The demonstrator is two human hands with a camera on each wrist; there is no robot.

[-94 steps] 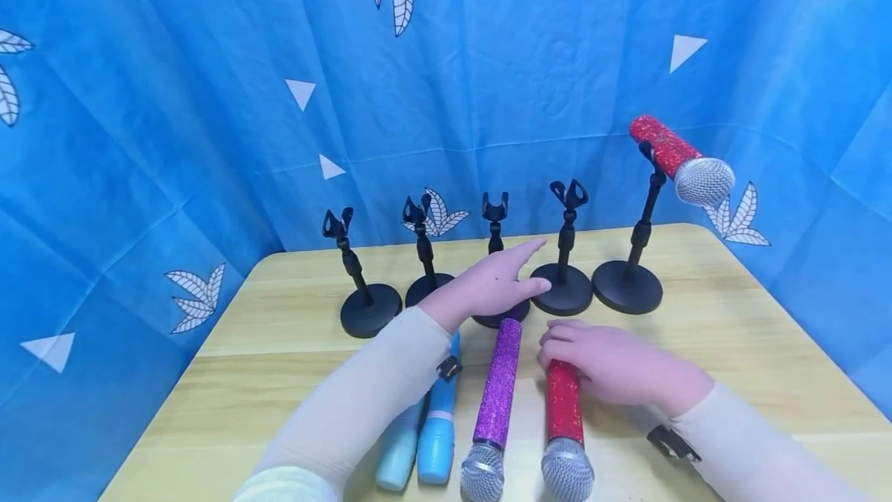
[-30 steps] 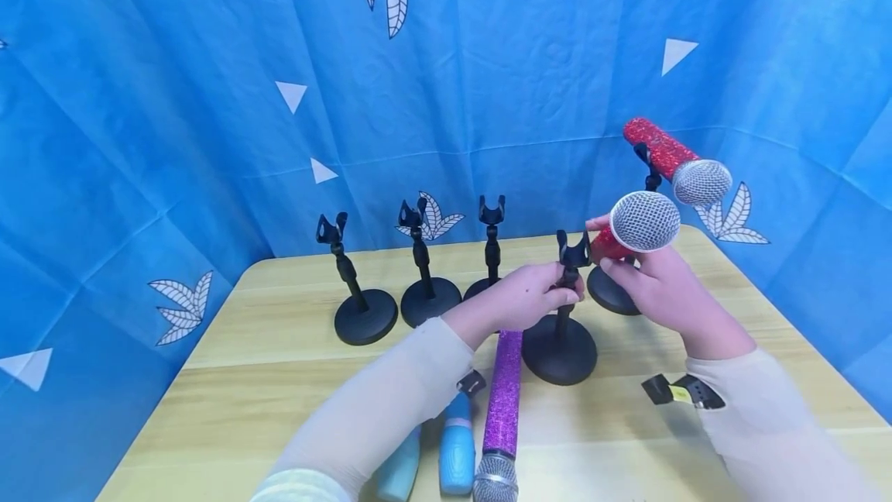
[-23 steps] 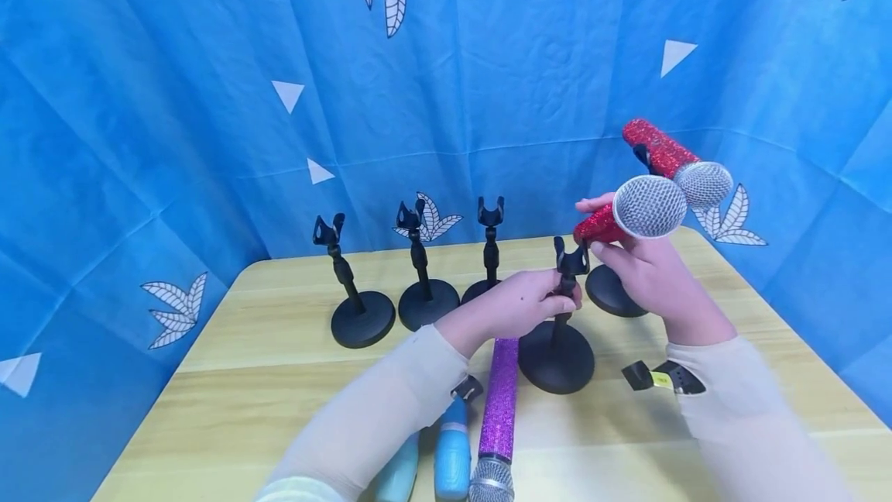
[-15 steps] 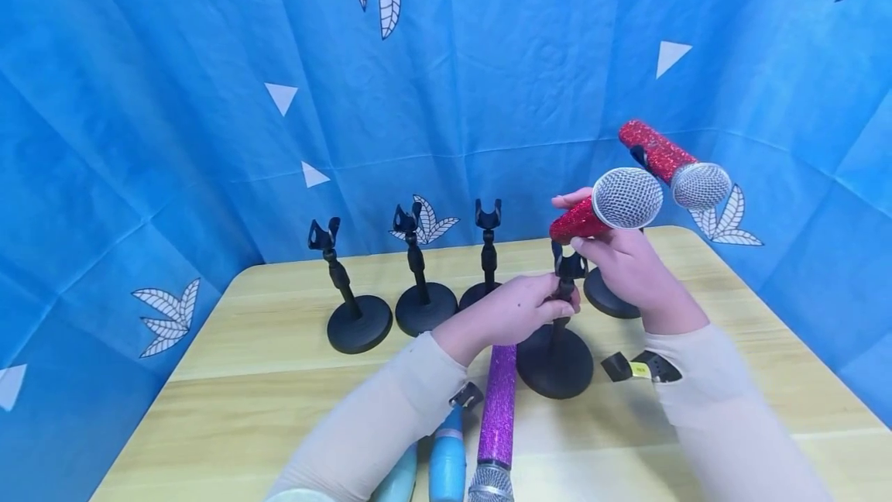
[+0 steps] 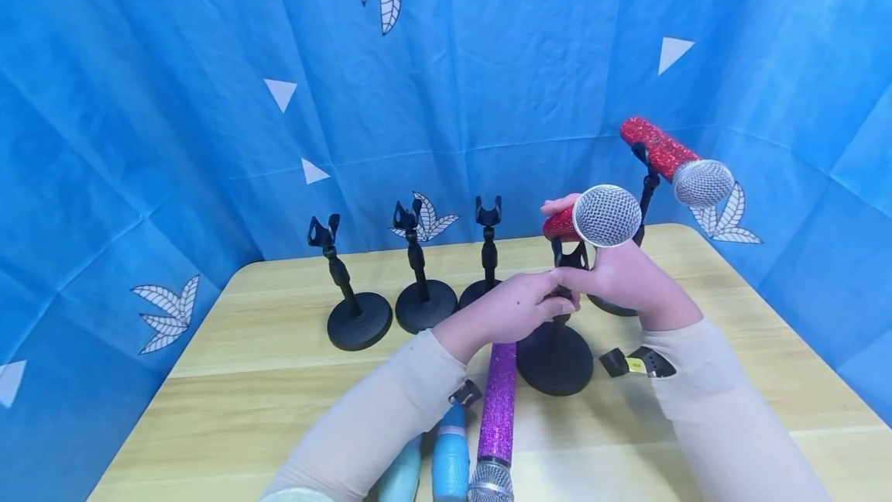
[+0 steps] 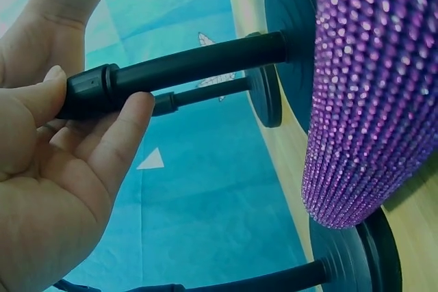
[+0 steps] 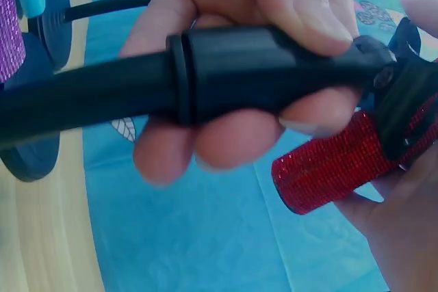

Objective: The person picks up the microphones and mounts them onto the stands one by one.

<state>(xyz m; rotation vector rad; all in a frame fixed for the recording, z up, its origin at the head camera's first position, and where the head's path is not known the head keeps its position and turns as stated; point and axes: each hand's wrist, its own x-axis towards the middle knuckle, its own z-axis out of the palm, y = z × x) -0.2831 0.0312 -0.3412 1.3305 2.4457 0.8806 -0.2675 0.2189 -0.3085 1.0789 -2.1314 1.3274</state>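
**A:** Which step is in hand?

**B:** A red glitter microphone (image 5: 592,217) is being brought down to the clip of the near stand (image 5: 555,347), which stands on the table (image 5: 279,362) in front of the row. The stand's upright post is gripped by the left hand (image 5: 512,308), thumb and fingers curled round it just below the clip (the right wrist view shows this plainly). The microphone is held by the right hand (image 5: 623,277), fingers wrapped about its red handle, the mesh head turned toward the camera. The handle lies just above the clip's prongs; whether it touches them cannot be told.

**A:** And what is called for next?

**B:** As judged from here, the handle must be lined up over the prongs and pressed in while the post is kept steady.

**A:** What differs from half a second ago?

**B:** The microphone has been lowered and drawn leftward, nearer the clip, and the two hands are now closer together. The stand has hardly shifted.

**A:** Anything else about?

**B:** A purple microphone (image 5: 496,409) and two blue ones (image 5: 439,459) are lying on the table near the left forearm; a second red microphone (image 5: 672,161) is already seated on the far right stand (image 5: 644,192).
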